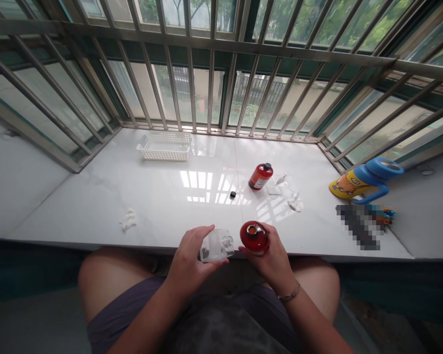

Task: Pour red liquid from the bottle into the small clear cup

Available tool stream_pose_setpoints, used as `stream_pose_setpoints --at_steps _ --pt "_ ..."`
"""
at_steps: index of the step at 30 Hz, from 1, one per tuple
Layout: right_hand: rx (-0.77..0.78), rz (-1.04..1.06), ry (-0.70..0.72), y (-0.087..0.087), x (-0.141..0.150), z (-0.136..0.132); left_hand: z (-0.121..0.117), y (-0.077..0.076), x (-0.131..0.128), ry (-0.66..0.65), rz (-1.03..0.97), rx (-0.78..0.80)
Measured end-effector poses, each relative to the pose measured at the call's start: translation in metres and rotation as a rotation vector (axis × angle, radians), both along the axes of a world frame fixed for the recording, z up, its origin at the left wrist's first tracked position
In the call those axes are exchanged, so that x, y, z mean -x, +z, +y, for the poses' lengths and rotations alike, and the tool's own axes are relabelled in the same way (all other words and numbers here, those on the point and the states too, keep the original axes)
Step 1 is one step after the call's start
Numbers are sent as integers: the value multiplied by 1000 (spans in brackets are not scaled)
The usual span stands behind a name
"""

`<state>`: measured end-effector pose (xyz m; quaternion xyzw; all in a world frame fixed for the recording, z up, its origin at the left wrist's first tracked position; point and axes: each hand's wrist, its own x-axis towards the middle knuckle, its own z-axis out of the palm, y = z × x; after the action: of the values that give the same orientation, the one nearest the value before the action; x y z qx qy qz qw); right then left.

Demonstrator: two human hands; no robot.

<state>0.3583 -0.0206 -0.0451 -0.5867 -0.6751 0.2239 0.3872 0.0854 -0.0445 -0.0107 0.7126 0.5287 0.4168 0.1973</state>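
My left hand (192, 255) grips a clear, flattish bottle (214, 246) with a round neck, tilted to the right over the counter's front edge. Opposite it, my right hand (275, 255) is wrapped round a red-brown bottle (254, 237) whose mouth is uncapped and faces up toward me. The two bottles are close together but apart. A small black cap (233, 194) lies on the counter beyond them. Farther back stands a second red bottle (261, 177) with a black cap on and a pale label.
A white perforated basket (165, 152) sits at the back left of the white counter (92, 196). Crumpled white tissue (128, 219) lies at left; clear plastic scraps (278, 186) and another tissue (295, 202) at right. A blue-and-yellow flask (365, 179) stands far right. Metal bars (192, 88) line the window.
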Motion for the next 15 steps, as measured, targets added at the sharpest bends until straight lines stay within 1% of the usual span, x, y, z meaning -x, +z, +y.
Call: stream_pose_setpoints --at_steps 3,6,9,11,15 --pt "105 114 -76 -9 5 8 0 -2 -2 -6 -7 24" --pt "152 183 -162 -20 8 20 0 -5 -3 -12 -10 40" --pt "137 212 -241 -30 9 32 -1 -8 -3 -17 -9 60" --pt "110 226 -264 -35 11 37 -1 -9 -3 -20 -6 71" --pt "69 252 -229 -42 15 37 -1 -10 -3 -17 -4 81"
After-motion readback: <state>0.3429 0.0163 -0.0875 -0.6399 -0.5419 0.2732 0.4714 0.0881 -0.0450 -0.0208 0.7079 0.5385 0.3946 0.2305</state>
